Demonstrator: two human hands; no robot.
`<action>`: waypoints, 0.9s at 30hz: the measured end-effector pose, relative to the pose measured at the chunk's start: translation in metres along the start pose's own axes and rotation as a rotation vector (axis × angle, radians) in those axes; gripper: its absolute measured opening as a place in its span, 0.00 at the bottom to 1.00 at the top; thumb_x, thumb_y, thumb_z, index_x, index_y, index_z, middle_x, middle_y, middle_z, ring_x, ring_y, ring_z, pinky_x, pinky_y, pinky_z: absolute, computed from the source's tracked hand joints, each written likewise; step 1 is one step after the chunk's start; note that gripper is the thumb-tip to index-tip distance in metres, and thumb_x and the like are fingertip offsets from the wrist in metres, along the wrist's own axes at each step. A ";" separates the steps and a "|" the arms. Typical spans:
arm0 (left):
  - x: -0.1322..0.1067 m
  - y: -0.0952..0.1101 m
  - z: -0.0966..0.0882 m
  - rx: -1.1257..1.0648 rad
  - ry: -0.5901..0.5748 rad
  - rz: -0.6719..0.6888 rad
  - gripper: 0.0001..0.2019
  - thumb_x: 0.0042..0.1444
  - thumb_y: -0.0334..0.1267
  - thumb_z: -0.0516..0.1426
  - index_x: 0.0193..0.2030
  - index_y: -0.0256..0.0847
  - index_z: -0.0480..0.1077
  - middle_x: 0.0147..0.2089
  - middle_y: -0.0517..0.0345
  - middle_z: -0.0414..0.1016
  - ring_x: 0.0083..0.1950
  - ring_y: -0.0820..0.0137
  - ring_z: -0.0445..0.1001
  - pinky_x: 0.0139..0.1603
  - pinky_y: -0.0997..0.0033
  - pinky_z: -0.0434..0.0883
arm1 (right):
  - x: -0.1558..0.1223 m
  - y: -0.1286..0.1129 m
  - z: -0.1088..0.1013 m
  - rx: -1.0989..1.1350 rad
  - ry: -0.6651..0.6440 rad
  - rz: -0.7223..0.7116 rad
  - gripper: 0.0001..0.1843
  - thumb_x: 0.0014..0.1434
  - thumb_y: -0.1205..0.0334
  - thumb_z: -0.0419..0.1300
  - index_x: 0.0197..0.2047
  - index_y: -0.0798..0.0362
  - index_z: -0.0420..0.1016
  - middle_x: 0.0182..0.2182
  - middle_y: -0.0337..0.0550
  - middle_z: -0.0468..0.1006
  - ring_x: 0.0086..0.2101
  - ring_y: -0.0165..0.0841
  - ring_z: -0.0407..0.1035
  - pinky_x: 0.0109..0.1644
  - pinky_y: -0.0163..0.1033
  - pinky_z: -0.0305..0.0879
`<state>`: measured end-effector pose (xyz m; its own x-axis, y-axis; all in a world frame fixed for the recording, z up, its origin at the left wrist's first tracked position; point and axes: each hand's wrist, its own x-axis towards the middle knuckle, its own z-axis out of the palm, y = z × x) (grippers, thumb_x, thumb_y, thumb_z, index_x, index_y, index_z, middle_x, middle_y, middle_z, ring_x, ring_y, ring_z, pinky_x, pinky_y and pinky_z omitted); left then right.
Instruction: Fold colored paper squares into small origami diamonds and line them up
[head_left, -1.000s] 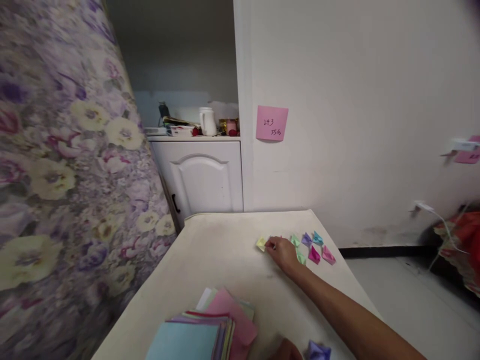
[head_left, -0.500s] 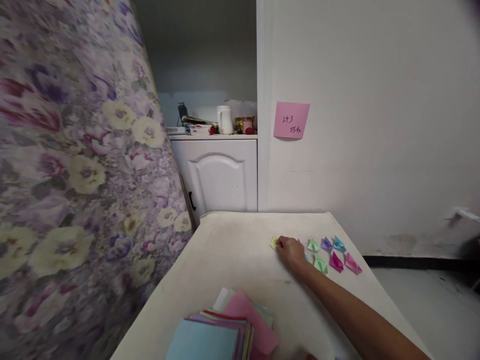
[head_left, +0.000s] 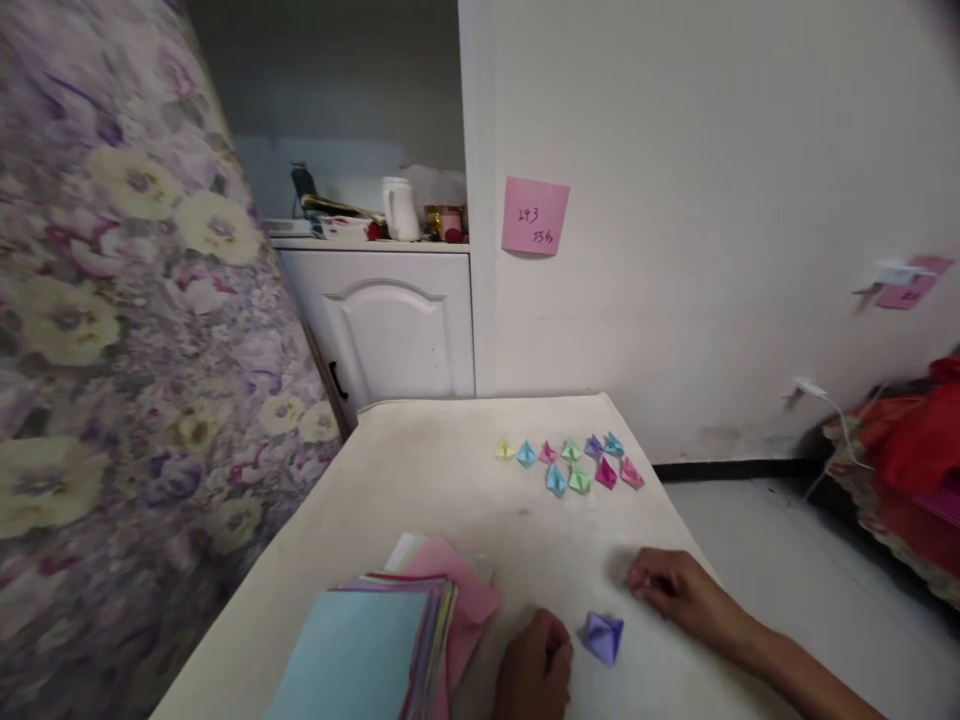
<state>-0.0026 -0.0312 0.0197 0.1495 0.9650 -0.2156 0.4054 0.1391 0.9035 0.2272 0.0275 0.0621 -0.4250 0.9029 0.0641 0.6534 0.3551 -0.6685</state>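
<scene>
A purple folded paper piece [head_left: 602, 635] lies on the cream table [head_left: 450, 480] near the front edge, between my two hands. My left hand [head_left: 534, 672] rests just left of it with its fingers curled and nothing visible in them. My right hand [head_left: 671, 590] rests on the table a little right of it, fingers loosely bent and holding nothing. Farther back lie several small folded paper pieces [head_left: 571, 464] in yellow, blue, pink, green and purple, set in two rows. A stack of coloured paper squares [head_left: 382, 645] sits at my left.
A pink sticky note [head_left: 534, 215] hangs on the white wall behind the table. A white cabinet [head_left: 390, 320] with a jug and small items stands at the back. Flowered fabric [head_left: 120, 330] fills the left. Red cloth [head_left: 911, 450] lies at the right.
My right hand has drawn back from the rows of folded pieces to the front of the table. More folded pieces now show where it was. My left hand has come into view.
</scene>
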 end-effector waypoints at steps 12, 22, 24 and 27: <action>0.005 -0.003 0.002 0.019 0.037 0.037 0.06 0.53 0.34 0.44 0.30 0.42 0.60 0.24 0.65 0.63 0.21 0.74 0.65 0.22 0.77 0.61 | -0.022 -0.039 0.069 -0.286 0.029 0.043 0.04 0.52 0.61 0.59 0.33 0.50 0.71 0.32 0.38 0.72 0.30 0.32 0.70 0.31 0.33 0.58; 0.010 -0.014 0.002 0.026 0.007 0.013 0.04 0.49 0.31 0.46 0.29 0.42 0.60 0.22 0.66 0.61 0.22 0.74 0.63 0.22 0.77 0.58 | 0.011 -0.042 0.046 -0.331 0.110 -0.113 0.08 0.59 0.67 0.52 0.31 0.49 0.69 0.31 0.35 0.70 0.29 0.26 0.67 0.30 0.29 0.54; 0.013 -0.018 0.002 0.050 0.020 0.033 0.04 0.47 0.30 0.48 0.28 0.42 0.59 0.22 0.66 0.61 0.24 0.73 0.63 0.24 0.77 0.57 | 0.041 -0.043 0.039 -0.393 0.149 -0.194 0.08 0.61 0.64 0.52 0.33 0.48 0.71 0.32 0.36 0.69 0.31 0.27 0.66 0.31 0.30 0.53; 0.018 -0.024 0.003 0.048 0.011 0.037 0.04 0.46 0.29 0.49 0.27 0.42 0.59 0.21 0.66 0.61 0.25 0.73 0.62 0.26 0.76 0.57 | 0.093 -0.039 0.037 -0.453 0.209 -0.215 0.08 0.60 0.65 0.54 0.34 0.48 0.73 0.32 0.38 0.69 0.34 0.30 0.64 0.31 0.32 0.51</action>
<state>-0.0074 -0.0174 -0.0072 0.1551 0.9717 -0.1782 0.4429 0.0928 0.8917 0.1389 0.0885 0.0668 -0.4754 0.8108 0.3415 0.7897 0.5644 -0.2405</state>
